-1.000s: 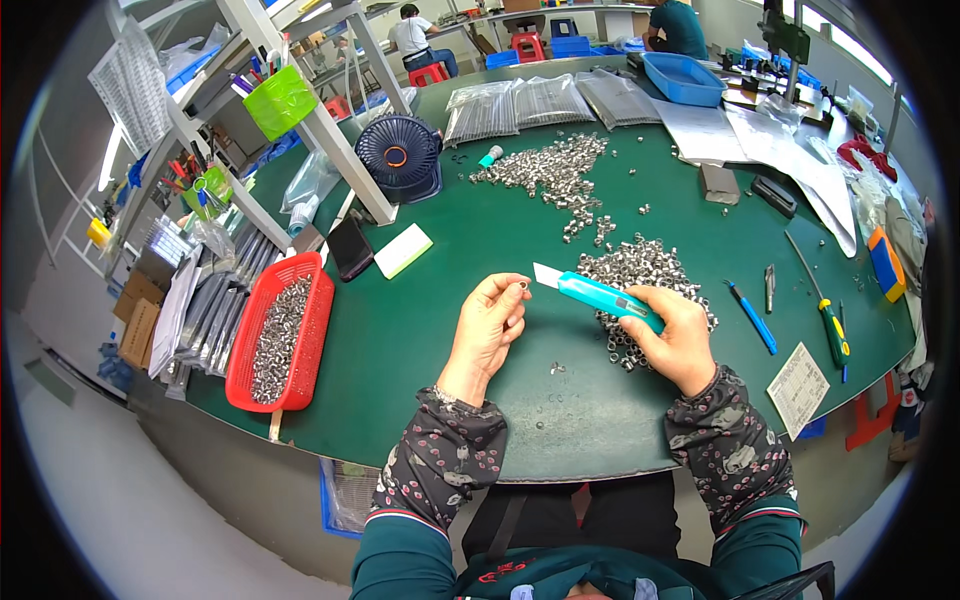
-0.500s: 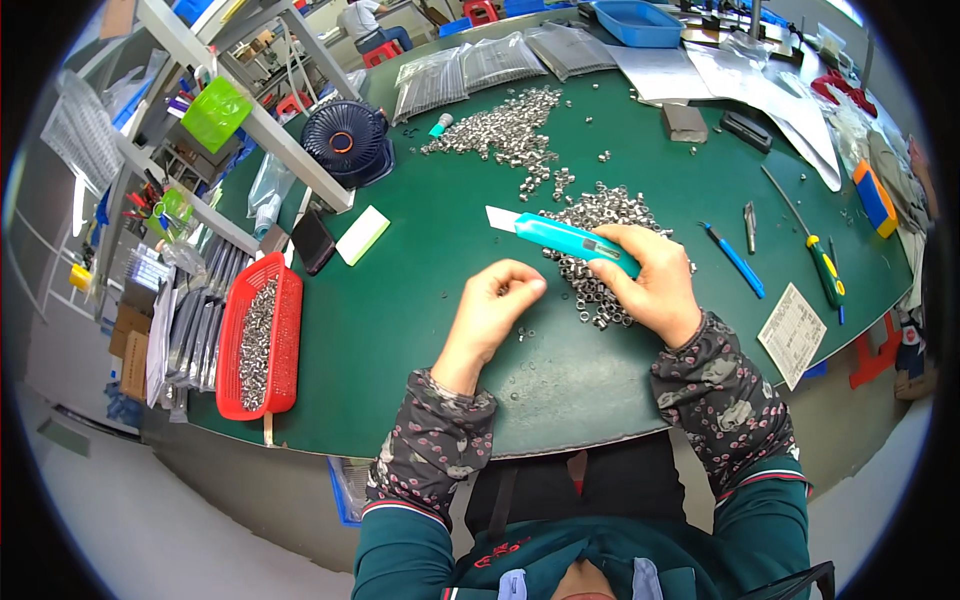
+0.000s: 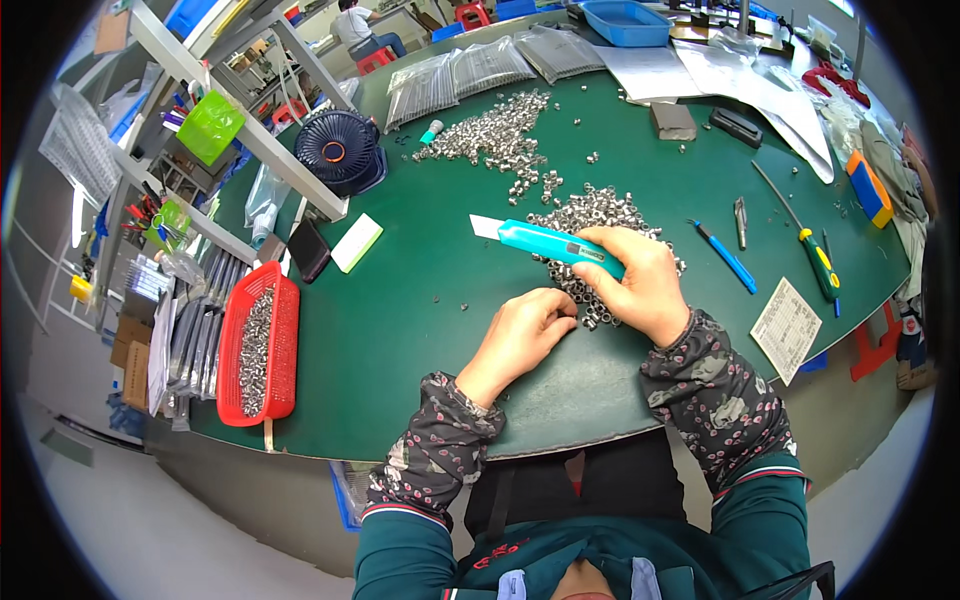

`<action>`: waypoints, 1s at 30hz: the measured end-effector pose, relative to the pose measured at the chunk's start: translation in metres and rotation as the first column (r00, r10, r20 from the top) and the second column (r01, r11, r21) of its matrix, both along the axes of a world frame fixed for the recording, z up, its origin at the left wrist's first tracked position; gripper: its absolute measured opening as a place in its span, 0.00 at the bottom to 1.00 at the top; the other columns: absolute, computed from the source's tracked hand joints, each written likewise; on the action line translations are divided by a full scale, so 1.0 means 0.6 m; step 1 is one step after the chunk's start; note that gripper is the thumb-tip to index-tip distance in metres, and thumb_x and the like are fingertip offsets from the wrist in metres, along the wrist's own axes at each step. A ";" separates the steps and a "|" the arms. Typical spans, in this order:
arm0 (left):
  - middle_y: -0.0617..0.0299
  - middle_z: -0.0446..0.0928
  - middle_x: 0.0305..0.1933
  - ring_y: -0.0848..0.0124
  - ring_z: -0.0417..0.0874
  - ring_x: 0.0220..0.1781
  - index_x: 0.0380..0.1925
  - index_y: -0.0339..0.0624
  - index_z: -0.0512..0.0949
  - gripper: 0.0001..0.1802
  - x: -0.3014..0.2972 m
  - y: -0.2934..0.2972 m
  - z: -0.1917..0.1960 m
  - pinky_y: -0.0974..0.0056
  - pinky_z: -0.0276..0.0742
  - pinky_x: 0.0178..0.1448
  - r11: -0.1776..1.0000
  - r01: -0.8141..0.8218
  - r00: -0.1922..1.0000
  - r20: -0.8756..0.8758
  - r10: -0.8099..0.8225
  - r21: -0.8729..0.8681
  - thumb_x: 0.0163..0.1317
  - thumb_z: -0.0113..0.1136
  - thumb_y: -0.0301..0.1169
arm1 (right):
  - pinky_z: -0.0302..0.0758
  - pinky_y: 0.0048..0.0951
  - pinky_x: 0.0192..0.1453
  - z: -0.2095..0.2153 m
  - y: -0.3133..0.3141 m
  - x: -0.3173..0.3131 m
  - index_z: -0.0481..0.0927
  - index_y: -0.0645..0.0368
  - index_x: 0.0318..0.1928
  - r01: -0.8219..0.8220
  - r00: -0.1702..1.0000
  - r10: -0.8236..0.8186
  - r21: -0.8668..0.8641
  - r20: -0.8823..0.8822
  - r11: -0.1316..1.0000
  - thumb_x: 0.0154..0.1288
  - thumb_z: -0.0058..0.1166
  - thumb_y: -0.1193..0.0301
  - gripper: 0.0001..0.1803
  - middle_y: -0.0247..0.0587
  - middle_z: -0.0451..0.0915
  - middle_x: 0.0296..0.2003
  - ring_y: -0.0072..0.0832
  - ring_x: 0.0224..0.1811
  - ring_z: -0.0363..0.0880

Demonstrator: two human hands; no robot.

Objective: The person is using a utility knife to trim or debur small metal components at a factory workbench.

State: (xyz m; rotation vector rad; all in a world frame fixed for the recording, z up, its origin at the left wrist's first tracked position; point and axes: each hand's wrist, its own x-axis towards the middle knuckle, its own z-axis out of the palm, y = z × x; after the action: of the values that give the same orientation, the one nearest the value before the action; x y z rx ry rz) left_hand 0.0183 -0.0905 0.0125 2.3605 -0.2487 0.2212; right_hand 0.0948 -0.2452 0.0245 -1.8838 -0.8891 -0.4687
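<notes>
My right hand (image 3: 640, 283) is wrapped round a turquoise utility knife (image 3: 545, 241). Its pale blade extends to the left, above the table. Beneath the knife and beside both hands lies a pile of small metal rings (image 3: 597, 212). My left hand (image 3: 527, 330) rests low over the table at the pile's near left edge. Its fingers are curled with the thumb and fingertips together; whatever they pinch is too small or hidden to make out. A second heap of metal rings (image 3: 490, 135) spreads farther back.
A red basket (image 3: 292, 350) of metal parts stands at left, near a phone (image 3: 309, 250) and a black fan (image 3: 340, 152). At right lie a blue pen-like tool (image 3: 726, 257), a screwdriver (image 3: 820, 265) and a printed paper (image 3: 786, 330). Bagged rods (image 3: 490, 68) line the back.
My left hand has moved right and slightly nearer to me, to the edge of the ring pile. The knife in my right hand has shifted a little left.
</notes>
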 end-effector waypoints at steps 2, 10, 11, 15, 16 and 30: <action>0.67 0.72 0.25 0.80 0.69 0.23 0.31 0.38 0.75 0.05 -0.005 0.013 0.004 0.74 0.66 0.27 0.937 -0.062 0.988 -0.154 0.009 -0.343 0.53 0.59 0.24 | 0.73 0.33 0.32 0.004 -0.001 -0.004 0.78 0.58 0.39 0.003 1.000 -0.003 -0.003 0.005 1.000 0.50 0.58 0.67 0.15 0.43 0.78 0.29 0.39 0.29 0.78; 0.63 0.68 0.31 0.83 0.59 0.19 0.37 0.41 0.70 0.04 -0.004 0.112 -0.003 0.81 0.51 0.14 -0.034 -0.196 0.969 -0.188 -0.161 -0.980 0.64 0.48 0.28 | 0.73 0.31 0.33 0.000 -0.005 -0.007 0.78 0.59 0.39 -0.027 1.000 0.027 -0.064 0.003 0.998 0.50 0.59 0.66 0.15 0.45 0.79 0.30 0.38 0.29 0.78; 0.63 0.68 0.31 0.83 0.59 0.19 0.37 0.41 0.70 0.04 -0.004 0.117 -0.004 0.81 0.51 0.14 -0.035 -0.188 0.972 -0.181 -0.153 -0.981 0.64 0.48 0.28 | 0.73 0.31 0.33 0.000 -0.004 -0.008 0.78 0.59 0.39 -0.035 0.999 0.035 -0.064 0.010 0.997 0.50 0.59 0.66 0.15 0.45 0.79 0.30 0.38 0.29 0.78; 0.63 0.69 0.32 0.83 0.60 0.20 0.37 0.40 0.71 0.06 0.000 0.127 -0.013 0.81 0.51 0.14 -0.060 -0.140 0.984 -0.132 -0.118 -0.988 0.65 0.48 0.29 | 0.73 0.31 0.32 0.002 -0.004 -0.009 0.78 0.59 0.39 -0.119 0.989 0.111 -0.081 -0.099 0.990 0.51 0.58 0.65 0.16 0.45 0.79 0.30 0.37 0.28 0.78; 0.63 0.69 0.32 0.83 0.60 0.20 0.37 0.39 0.72 0.07 0.001 0.128 -0.015 0.81 0.51 0.14 -0.067 -0.125 0.986 -0.116 -0.118 -0.990 0.65 0.48 0.30 | 0.73 0.31 0.33 0.005 -0.004 -0.011 0.78 0.59 0.40 -0.134 0.983 0.118 -0.107 -0.142 0.985 0.51 0.58 0.65 0.16 0.45 0.79 0.30 0.37 0.28 0.78; 0.65 0.70 0.28 0.84 0.60 0.19 0.38 0.37 0.72 0.11 0.000 0.121 -0.007 0.81 0.51 0.14 0.125 -0.165 0.986 -0.164 0.021 -0.978 0.65 0.47 0.35 | 0.74 0.32 0.34 0.000 -0.003 -0.008 0.79 0.58 0.40 -0.156 0.977 0.138 -0.107 -0.162 0.982 0.51 0.57 0.65 0.16 0.44 0.79 0.30 0.38 0.30 0.79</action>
State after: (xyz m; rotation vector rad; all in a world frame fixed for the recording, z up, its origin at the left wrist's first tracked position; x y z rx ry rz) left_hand 0.0180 -0.0181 0.0083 0.9483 0.1289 0.2105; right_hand 0.0897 -0.2467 0.0247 -1.9165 -0.9623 -0.1801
